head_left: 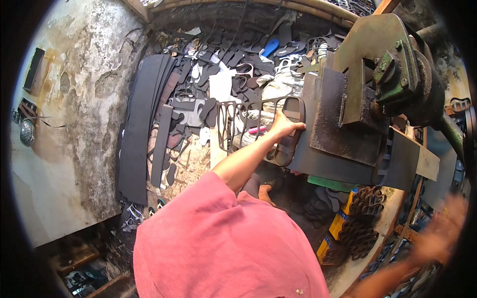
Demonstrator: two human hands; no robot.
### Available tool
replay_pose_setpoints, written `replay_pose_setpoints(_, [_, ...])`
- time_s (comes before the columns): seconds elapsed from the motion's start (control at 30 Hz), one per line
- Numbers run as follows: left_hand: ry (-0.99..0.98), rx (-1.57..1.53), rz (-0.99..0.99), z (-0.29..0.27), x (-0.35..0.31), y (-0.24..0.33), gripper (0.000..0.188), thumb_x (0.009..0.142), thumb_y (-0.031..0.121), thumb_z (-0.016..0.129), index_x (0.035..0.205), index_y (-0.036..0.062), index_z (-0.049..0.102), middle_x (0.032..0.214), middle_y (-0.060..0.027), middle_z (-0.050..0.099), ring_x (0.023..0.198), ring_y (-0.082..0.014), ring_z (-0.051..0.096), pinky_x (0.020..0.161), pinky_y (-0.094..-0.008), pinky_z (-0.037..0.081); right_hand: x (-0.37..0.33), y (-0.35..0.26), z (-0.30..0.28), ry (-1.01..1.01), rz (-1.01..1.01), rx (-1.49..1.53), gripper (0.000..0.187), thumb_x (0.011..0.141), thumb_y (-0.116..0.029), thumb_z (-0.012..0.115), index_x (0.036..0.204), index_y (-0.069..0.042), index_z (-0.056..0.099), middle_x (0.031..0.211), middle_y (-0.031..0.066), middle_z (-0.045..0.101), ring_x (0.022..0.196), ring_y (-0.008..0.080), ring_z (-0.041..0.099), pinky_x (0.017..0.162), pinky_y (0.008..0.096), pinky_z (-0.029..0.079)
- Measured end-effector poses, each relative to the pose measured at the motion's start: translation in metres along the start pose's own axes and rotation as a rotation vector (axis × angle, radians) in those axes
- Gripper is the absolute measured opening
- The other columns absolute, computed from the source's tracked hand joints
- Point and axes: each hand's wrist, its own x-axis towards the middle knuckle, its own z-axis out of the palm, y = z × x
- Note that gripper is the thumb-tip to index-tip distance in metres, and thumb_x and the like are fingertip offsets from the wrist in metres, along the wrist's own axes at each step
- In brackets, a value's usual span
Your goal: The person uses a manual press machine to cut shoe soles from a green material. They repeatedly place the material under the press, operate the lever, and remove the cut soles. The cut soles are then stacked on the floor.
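My left hand (286, 126) reaches forward and is closed on a dark, sole-shaped cutting die (285, 155), an outline frame with crossbars. The die is at the left edge of a dark rubber sheet (325, 168), beside the heavy metal plate (328, 116) of a green press (397, 69). Other sheet strips with sole-shaped holes (229, 126) lie just left of that hand. Far to the right, my right hand (443, 226) is smeared by motion, near the racks beside the press. Its fingers cannot be made out.
Long dark rubber sheets (141, 126) lean at the left by a stained wall (89, 99). Dark offcuts and white scraps (221, 84) cover the far work surface. Stacked dark sole pieces (365, 218) sit by yellow-and-blue boxes (339, 224) at lower right.
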Motion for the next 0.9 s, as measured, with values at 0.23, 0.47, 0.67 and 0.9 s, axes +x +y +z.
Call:
replay_pose_setpoints(0.23, [-0.320,0.155,0.172,-0.145,-0.055,0.060,0.129,0.067,0.042,0.094,0.162,0.0004,0.018,0.155,-0.0322,0.039,0.139,-0.0387,0.050,0.117,-0.0450,0.041,-0.168,-0.037,0.332,-0.616,0.041,0.203,0.092,0.093,-0.053,0.072,0.164,-0.009,0.031,0.170,0.0280,0.019,0.156,0.0497,0.017,0.126,0.0623,0.018])
replay_pose_setpoints(0.47, [-0.352,0.371,0.588,-0.169,-0.147,0.087,0.124,0.058,0.028,0.097,0.155,-0.0005,0.025,0.143,-0.0273,0.044,0.133,-0.0446,0.050,0.114,-0.0466,0.044,-0.106,-0.095,0.288,-0.853,0.455,1.342,0.074,0.101,-0.037,0.072,0.159,-0.002,0.041,0.152,0.0199,0.053,0.143,0.0300,0.048,0.113,0.0395,0.045])
replay_pose_setpoints(0.67, [-0.568,0.295,0.700,-0.080,-0.183,0.046,0.120,0.058,0.030,0.096,0.153,-0.0023,0.030,0.145,-0.0279,0.043,0.136,-0.0462,0.046,0.114,-0.0496,0.044,-0.131,-0.141,0.252,-0.350,0.592,0.973,0.036,0.102,-0.023,0.069,0.128,0.002,0.065,0.119,0.0182,0.073,0.113,0.0294,0.068,0.099,0.0406,0.051])
replay_pose_setpoints(0.9, [-0.636,0.538,0.698,0.024,-0.211,-0.009,0.106,0.065,0.030,0.090,0.150,-0.0027,0.036,0.145,-0.0259,0.049,0.142,-0.0430,0.044,0.117,-0.0529,0.040,-0.219,-0.066,0.302,-0.319,1.056,0.588,0.042,0.094,-0.022,0.074,0.130,-0.004,0.067,0.129,0.0173,0.071,0.119,0.0322,0.068,0.105,0.0418,0.049])
